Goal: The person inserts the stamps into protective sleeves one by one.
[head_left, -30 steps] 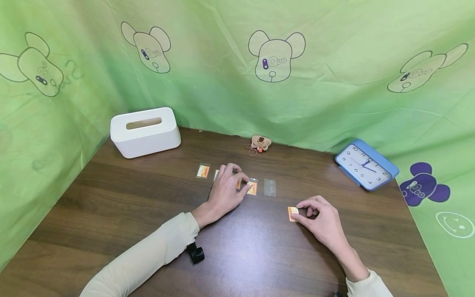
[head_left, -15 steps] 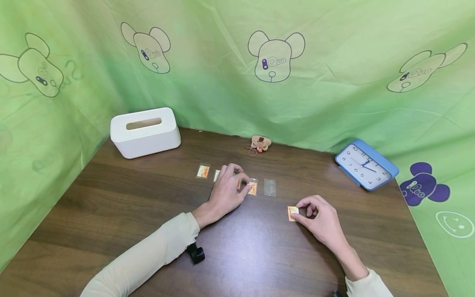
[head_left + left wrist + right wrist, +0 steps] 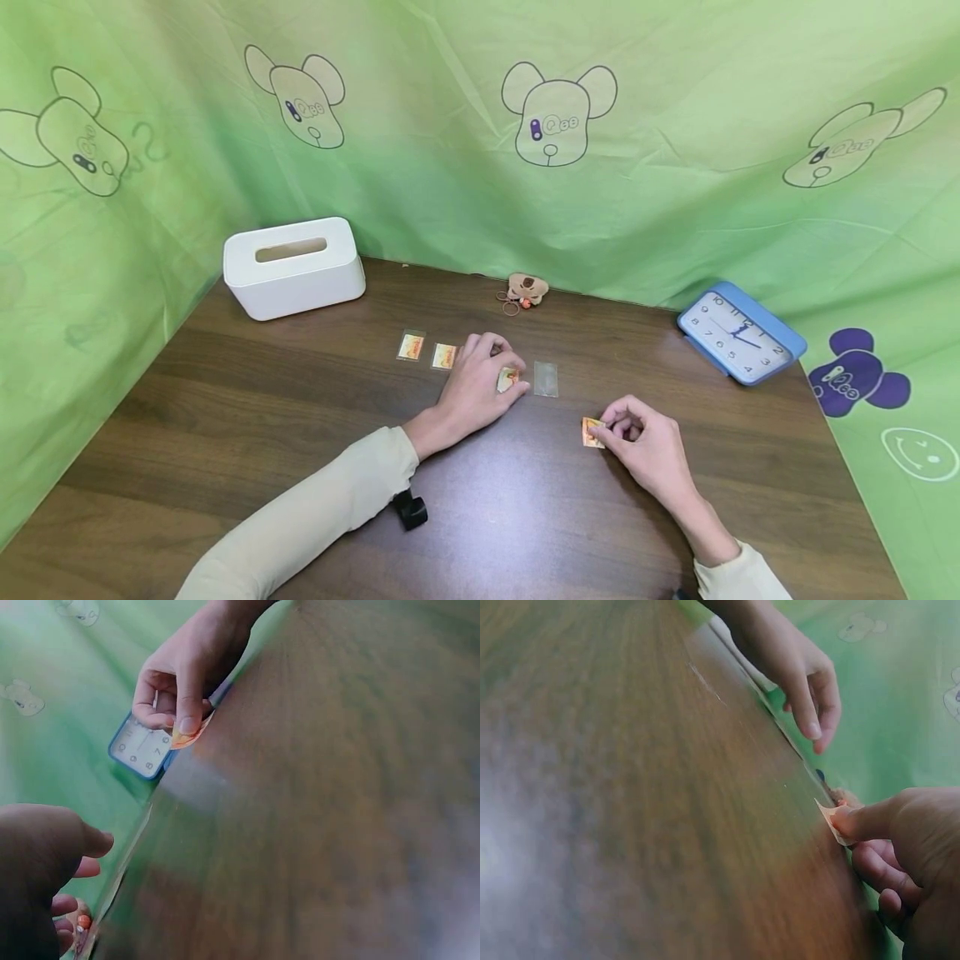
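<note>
In the head view, my right hand (image 3: 648, 442) pinches a small orange and yellow printed card (image 3: 592, 432) between thumb and fingertips, right of the row. The same card (image 3: 833, 823) shows curved in the right wrist view. My left hand (image 3: 480, 383) hovers over the row with thumb and forefinger apart, a printed card (image 3: 507, 380) showing in the gap between them. Left of this hand lie two printed cards in clear sleeves, the outer card (image 3: 410, 346) and the inner card (image 3: 443, 357). A clear sleeve (image 3: 546, 379) without a print lies just right of my left fingertips.
A white tissue box (image 3: 296, 271) stands at the back left of the brown table (image 3: 300, 400). Near the back edge lies a plush keychain (image 3: 527, 289). The blue clock (image 3: 741, 333) leans at the back right. Green printed cloth (image 3: 420, 167) hangs behind and along both sides.
My left hand has shifted a little to the right along the row, uncovering the second card from the left. My right hand stays in place with its card, its fingers slightly more bunched.
</note>
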Motion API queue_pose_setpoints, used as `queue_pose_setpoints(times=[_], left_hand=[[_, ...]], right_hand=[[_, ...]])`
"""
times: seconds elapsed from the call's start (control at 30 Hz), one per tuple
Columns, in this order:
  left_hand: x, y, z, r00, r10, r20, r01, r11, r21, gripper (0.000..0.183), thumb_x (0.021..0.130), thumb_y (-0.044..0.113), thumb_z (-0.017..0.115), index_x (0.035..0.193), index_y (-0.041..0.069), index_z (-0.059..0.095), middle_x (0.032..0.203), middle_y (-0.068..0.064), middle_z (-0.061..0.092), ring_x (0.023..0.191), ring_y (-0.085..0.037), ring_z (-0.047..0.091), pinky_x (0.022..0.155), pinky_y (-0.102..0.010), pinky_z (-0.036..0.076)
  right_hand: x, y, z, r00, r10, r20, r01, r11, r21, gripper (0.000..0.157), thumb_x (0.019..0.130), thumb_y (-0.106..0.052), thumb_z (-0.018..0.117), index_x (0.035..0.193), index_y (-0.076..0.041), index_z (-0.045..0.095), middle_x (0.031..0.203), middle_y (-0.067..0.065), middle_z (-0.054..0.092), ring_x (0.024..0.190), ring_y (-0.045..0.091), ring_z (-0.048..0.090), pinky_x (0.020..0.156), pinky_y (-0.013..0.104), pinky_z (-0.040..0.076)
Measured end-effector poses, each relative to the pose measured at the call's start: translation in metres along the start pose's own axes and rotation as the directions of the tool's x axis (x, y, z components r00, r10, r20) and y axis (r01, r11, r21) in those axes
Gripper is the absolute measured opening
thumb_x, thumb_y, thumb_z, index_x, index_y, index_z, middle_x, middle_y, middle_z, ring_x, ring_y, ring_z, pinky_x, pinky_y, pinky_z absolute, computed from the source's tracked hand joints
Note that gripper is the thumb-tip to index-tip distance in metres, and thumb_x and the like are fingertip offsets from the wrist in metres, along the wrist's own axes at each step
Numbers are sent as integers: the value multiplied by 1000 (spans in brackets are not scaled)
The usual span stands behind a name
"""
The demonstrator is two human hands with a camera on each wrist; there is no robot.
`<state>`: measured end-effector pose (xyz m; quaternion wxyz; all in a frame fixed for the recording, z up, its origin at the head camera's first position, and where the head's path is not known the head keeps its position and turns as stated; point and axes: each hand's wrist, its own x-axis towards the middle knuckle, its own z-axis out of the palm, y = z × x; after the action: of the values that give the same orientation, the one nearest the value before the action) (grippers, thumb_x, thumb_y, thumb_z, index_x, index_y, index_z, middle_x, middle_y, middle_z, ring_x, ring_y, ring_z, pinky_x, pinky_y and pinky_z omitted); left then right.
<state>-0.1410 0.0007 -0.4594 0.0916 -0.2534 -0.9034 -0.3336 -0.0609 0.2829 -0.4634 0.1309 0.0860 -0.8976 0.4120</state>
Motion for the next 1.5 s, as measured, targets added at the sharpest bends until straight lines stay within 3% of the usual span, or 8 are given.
queue_pose_setpoints(times=[0.13,0.3,0.53,0.7,0.97,1.3,1.5], left_hand=[[4,5,3,998,-6,55,5,1000,16,34,97,38,88,123,18,83,145,-13,60,135,-34,48,114,-53,42],[10,11,8,995,2,98,-8,998,64,46,98,47,84,136,19,81,158,-17,54,145,-38,42,116,-55,40],[17,15,15,991,10,135,-31,987,156,55,98,56,81,143,24,77,168,-19,47,158,-43,32,124,-57,36],[16,14,17,988,-2,156,-25,985,172,53,97,55,82,141,24,79,170,-20,45,161,-45,29,127,-58,34],[16,16,16,988,-3,154,-18,990,138,45,96,50,85,133,24,83,171,-19,46,163,-44,29,129,-58,33],[15,18,16,989,67,134,-82,990,114,29,98,41,85,121,23,87,168,-17,50,162,-40,35,132,-55,30],[13,25,9,991,77,110,-85,994,73,29,101,38,82,125,23,86,164,-15,55,150,-35,48,120,-52,41]], right_hand=[[0,-1,2,1000,21,11,-22,999,41,27,83,-2,97,88,-16,74,73,-6,69,64,1,60,58,14,45],[-1,-4,5,1000,10,24,-12,997,81,23,84,0,95,100,-12,84,80,-3,75,69,-1,64,62,12,48],[0,-3,7,999,-29,18,28,997,69,24,84,5,92,90,-16,84,76,-5,73,66,1,61,62,13,47],[0,-2,6,999,-5,46,2,998,55,24,87,3,91,89,-18,81,75,-9,72,66,2,60,61,15,47],[0,-1,5,997,-40,64,38,999,38,28,86,3,92,89,-22,79,76,-10,70,64,4,57,58,17,45],[0,0,7,997,-40,66,37,998,46,29,87,1,92,89,-24,78,75,-10,70,63,4,56,57,18,45],[0,-1,6,998,-12,68,7,998,66,26,89,1,91,91,-22,79,76,-9,71,62,4,56,56,19,45]])
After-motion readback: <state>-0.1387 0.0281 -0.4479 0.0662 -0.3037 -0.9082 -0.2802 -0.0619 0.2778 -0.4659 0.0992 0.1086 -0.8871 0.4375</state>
